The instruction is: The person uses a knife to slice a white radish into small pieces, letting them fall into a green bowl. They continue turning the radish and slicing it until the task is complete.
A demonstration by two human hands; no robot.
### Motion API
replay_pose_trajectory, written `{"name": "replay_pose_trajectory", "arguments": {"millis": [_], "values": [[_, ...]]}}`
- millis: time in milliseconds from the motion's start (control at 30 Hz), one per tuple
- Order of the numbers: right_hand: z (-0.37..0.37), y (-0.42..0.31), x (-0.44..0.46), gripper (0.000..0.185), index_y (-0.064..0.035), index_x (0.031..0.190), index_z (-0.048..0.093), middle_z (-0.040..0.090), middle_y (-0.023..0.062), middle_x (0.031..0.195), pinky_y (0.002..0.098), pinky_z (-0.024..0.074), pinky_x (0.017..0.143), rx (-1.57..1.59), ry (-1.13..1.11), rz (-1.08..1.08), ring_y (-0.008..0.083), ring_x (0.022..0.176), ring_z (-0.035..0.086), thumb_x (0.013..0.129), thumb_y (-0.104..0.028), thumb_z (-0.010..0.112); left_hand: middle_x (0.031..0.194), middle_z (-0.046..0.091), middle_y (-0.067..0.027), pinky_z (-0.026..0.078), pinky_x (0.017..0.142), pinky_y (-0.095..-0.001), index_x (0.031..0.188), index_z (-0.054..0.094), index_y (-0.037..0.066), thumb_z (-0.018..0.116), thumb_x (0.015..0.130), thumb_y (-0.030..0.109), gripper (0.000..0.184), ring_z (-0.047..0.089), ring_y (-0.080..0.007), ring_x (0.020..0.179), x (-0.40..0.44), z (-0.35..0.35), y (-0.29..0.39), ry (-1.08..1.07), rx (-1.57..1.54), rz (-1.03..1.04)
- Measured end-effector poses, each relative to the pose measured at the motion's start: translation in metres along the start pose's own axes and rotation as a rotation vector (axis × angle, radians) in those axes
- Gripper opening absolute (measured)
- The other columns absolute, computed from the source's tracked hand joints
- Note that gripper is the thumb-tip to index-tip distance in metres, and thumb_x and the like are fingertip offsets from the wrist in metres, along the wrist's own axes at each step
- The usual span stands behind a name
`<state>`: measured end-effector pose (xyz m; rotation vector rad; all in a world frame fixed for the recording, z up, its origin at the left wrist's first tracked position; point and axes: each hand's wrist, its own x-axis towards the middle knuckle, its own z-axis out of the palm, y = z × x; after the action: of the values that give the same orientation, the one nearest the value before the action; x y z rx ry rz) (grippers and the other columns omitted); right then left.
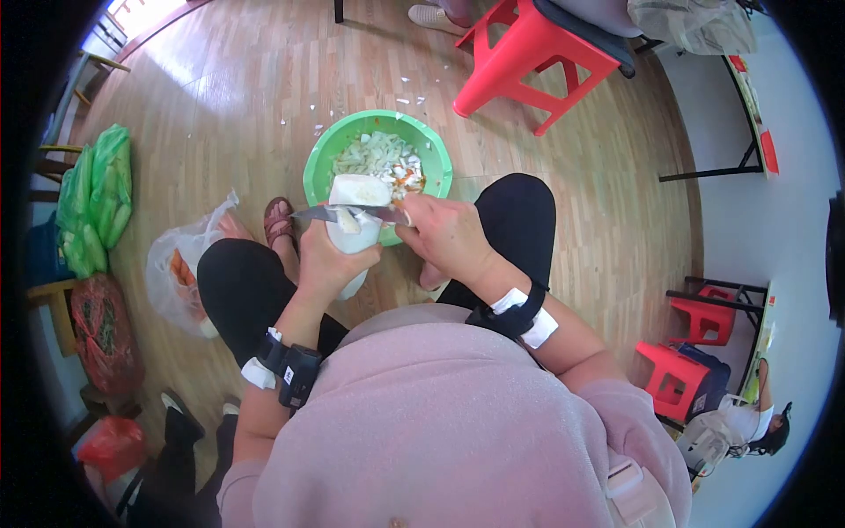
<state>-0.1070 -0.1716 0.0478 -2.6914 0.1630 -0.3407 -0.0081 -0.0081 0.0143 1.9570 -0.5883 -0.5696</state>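
Observation:
A thick white radish is gripped from below by my left hand, its cut end pointing away from me. My right hand is closed round the handle of a knife. The blade lies across the radish, and a pale slice shows against it. Just beyond my hands, a light green basin stands on the floor. Pale chopped pieces fill part of it, with white and orange bits at its right side.
White scraps lie on the wooden floor around the basin. A red stool stands ahead right, with a person seated there. To my left are a clear bag with carrots, green bags of vegetables and a red mesh sack. Another person's legs are behind left.

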Motion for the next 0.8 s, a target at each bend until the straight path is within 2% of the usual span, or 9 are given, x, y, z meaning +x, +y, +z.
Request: {"name": "replay_pose_trajectory", "arguments": {"millis": [67,200,267,333,433,500,633,733,800], "values": [[0.001,0.000,0.002,0.021,-0.0070,0.080,0.050,0.060,0.0101,0.068,0.0399,0.0490,0.053,0.008,0.007,0.013,0.0283,0.063,0.062,0.079,-0.025,0.060,0.097,0.063,-0.0135,0.049,0.080,-0.0330,0.108,0.051,0.001,0.077,0.056,0.021,0.062,0.063,-0.0220,0.089,-0.001,-0.001,-0.004,-0.038,-0.028,-0.061],[0.029,0.035,0.000,0.019,-0.0067,0.082,0.051,0.061,0.0123,0.068,0.0420,0.0491,0.054,-0.116,-0.060,0.138,0.0306,0.062,0.062,0.081,-0.025,0.056,0.097,0.064,-0.0132,0.048,0.080,-0.0325,0.108,0.052,0.002,0.078,0.055,0.020,0.062,0.063,-0.0215,0.089,-0.006,-0.001,0.005,-0.002,-0.120,0.000],[0.033,0.066,-0.005,0.020,-0.0059,0.082,0.051,0.062,0.0146,0.068,0.0438,0.0490,0.054,-0.145,-0.113,0.281,0.0330,0.061,0.062,0.083,-0.026,0.053,0.097,0.064,-0.0133,0.048,0.080,-0.0326,0.108,0.052,0.002,0.078,0.054,0.020,0.062,0.063,-0.0216,0.089,-0.005,0.004,0.002,-0.058,-0.203,0.090],[0.032,0.059,-0.013,0.021,-0.0055,0.081,0.051,0.062,0.0159,0.068,0.0444,0.0484,0.054,-0.112,-0.150,0.296,0.0343,0.060,0.061,0.083,-0.026,0.054,0.098,0.063,-0.0129,0.048,0.081,-0.0328,0.109,0.051,0.002,0.077,0.055,0.020,0.063,0.063,-0.0207,0.089,-0.005,0.003,-0.003,-0.046,-0.167,0.036],[0.026,0.043,-0.010,0.019,-0.0066,0.081,0.050,0.060,0.0147,0.066,0.0441,0.0477,0.053,0.006,-0.068,0.283,0.0335,0.059,0.061,0.083,-0.025,0.056,0.098,0.063,-0.0125,0.048,0.081,-0.0326,0.110,0.050,0.002,0.077,0.055,0.020,0.064,0.062,-0.0204,0.089,-0.002,-0.005,0.010,0.019,-0.050,-0.030],[0.018,0.031,-0.007,0.019,-0.0075,0.080,0.050,0.059,0.0125,0.065,0.0425,0.0472,0.052,0.097,-0.037,0.162,0.0315,0.059,0.060,0.082,-0.024,0.058,0.098,0.063,-0.0128,0.048,0.081,-0.0326,0.110,0.050,0.002,0.077,0.055,0.021,0.064,0.062,-0.0207,0.089,-0.001,-0.003,0.005,0.019,-0.072,-0.037],[0.006,0.014,0.001,0.018,-0.0083,0.079,0.050,0.058,0.0102,0.065,0.0399,0.0472,0.051,0.112,0.006,0.039,0.0292,0.059,0.060,0.080,-0.024,0.059,0.098,0.062,-0.0131,0.048,0.081,-0.0326,0.109,0.049,0.002,0.077,0.056,0.021,0.063,0.062,-0.0215,0.089,0.001,0.003,-0.005,0.013,-0.154,-0.039],[0.005,0.008,0.002,0.018,-0.0084,0.079,0.049,0.058,0.0095,0.067,0.0384,0.0472,0.051,0.088,-0.028,-0.023,0.0279,0.060,0.060,0.078,-0.023,0.060,0.097,0.062,-0.0127,0.048,0.081,-0.0327,0.107,0.050,0.002,0.077,0.056,0.022,0.061,0.062,-0.0221,0.089,0.004,0.002,-0.007,-0.003,-0.094,-0.045],[0.005,0.006,0.003,0.017,-0.0078,0.081,0.050,0.056,0.0095,0.067,0.0373,0.0456,0.048,0.071,-0.006,-0.043,0.0290,0.057,0.058,0.075,-0.018,0.062,0.097,0.062,-0.0125,0.048,0.081,-0.0328,0.106,0.050,0.002,0.077,0.056,0.022,0.060,0.062,-0.0222,0.089,0.004,0.002,-0.012,-0.012,-0.080,-0.065]]}}
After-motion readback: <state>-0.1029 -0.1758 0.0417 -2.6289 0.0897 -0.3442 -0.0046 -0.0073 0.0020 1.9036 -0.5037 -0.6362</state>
